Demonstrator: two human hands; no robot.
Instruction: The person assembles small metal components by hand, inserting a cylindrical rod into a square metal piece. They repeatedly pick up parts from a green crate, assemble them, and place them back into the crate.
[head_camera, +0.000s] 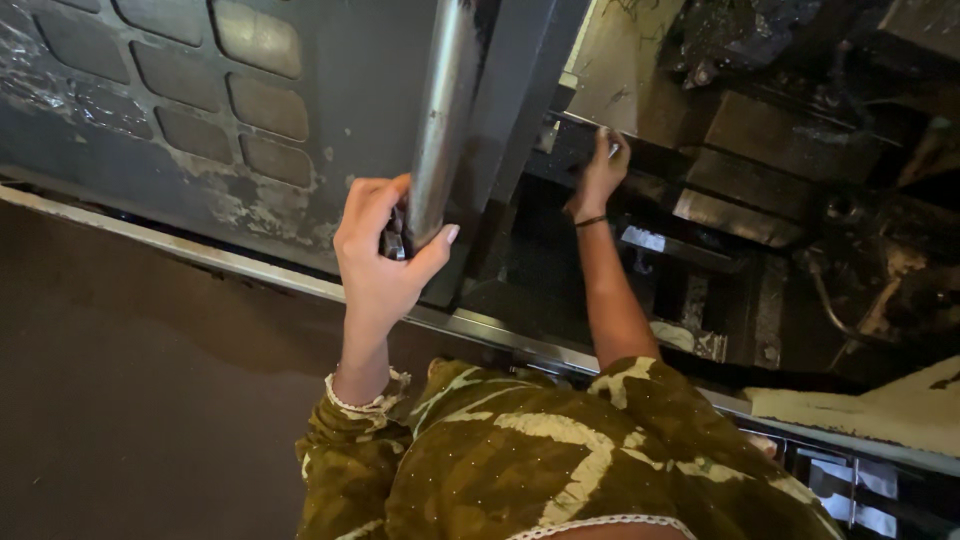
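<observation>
Gripping the polished steel bar handle (440, 120) near its lower end, my left hand (378, 255) is wrapping it with the thumb on the right side and the fingers curled behind; a small dark fitting (393, 243) is showing just under the fingers, touching them. The bar is running upright through the fist and on up out of view, so most of its length is lying above the grip. It is mounted on the grey sliding door (330, 110) of a machine enclosure, and the door is standing drawn aside to the left: I am judging the opening step as done, since the interior is exposed.

Moving farther in, my right arm is reaching past the door edge into the dark work chamber. My right hand (600, 172) is pinching a small pale object (612, 150) at the fingertips, held against a dark horizontal rail (570, 135); I cannot tell what the object is. A thin dark band (590, 221) is sitting on that wrist.

Beyond the hand, grimy metal blocks (760, 140) are lying well apart from it. Whatever is being set or removed inside is looking unfinished, as the hand is in contact with it.
</observation>
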